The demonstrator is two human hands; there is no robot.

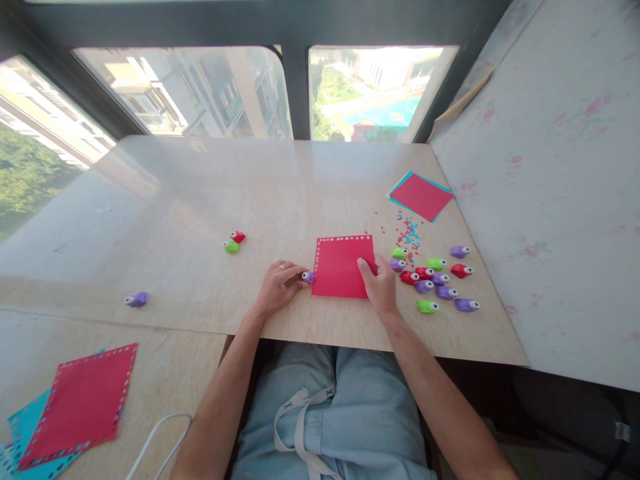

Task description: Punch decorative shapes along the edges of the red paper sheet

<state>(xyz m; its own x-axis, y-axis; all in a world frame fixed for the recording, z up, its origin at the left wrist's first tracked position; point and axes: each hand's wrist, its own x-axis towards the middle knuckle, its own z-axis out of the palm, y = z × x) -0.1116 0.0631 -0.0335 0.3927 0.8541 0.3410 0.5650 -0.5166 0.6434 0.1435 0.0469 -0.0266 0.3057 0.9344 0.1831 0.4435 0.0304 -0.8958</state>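
A square sheet of red paper (342, 270) lies in front of me, with small punched holes along its top edge and down part of its left edge. My right hand (381, 283) grips the sheet's right side, thumb on top. At the left edge, my left hand (284, 285) has its fingers closed on a small purple craft punch (308, 276), which sits at the paper's border. A ring shows on one left finger. Just right of my right hand stand several purple, green and red craft punches (447, 293).
Red and blue paper bits (410, 233) lie scattered beyond the punches. A stack of coloured sheets (423, 195) rests at the back right. Further left are a red punch (238, 236), a green punch (231, 247), a purple punch (136, 299), hole-edged sheets (85, 400) and a white cable (163, 427).
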